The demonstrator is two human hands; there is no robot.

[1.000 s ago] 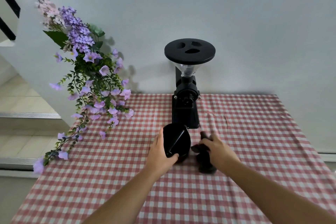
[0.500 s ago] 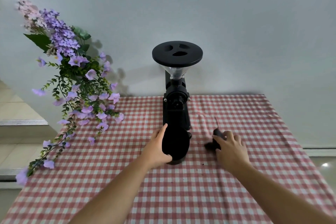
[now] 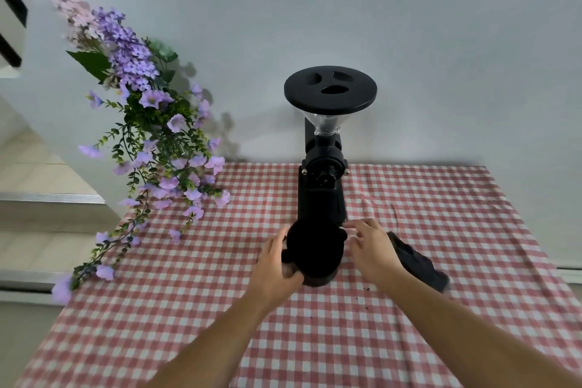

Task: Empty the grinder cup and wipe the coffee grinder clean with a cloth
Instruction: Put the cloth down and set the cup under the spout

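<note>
Two hands are at the cup [image 3: 313,253], which stands on the table [image 3: 456,340] right at the foot of the grinder [image 3: 322,195], under its outlet. The left hand [image 3: 275,268] wraps the cup's left side, fingers [image 3: 273,246] curled around the wall and thumb against the lower front, so it has hold of the cup. The right hand [image 3: 371,250] is just beside the cup's right rim with its fingers [image 3: 359,225] spread and loosely bent; it grips nothing, and whether the tips touch the rim cannot be told.

The cup's inside reads as plain black, so whether it holds grounds or is already emptied cannot be told. Its seat at the grinder's base suggests it is either about to be taken out or has been put in place. The cloth [image 3: 415,261] lies crumpled on the table to the right of the right hand, not held, so the wiping looks unfinished or not begun. A few dark crumbs [image 3: 367,287] sit on the table near the cup, probably spilled coffee that will also want wiping.

Flowers [image 3: 148,142] trail over the table's left edge, well apart from the hands. The grinder's wide lid [image 3: 330,90] overhangs the work area; nothing else crowds the cup or cloth.
</note>
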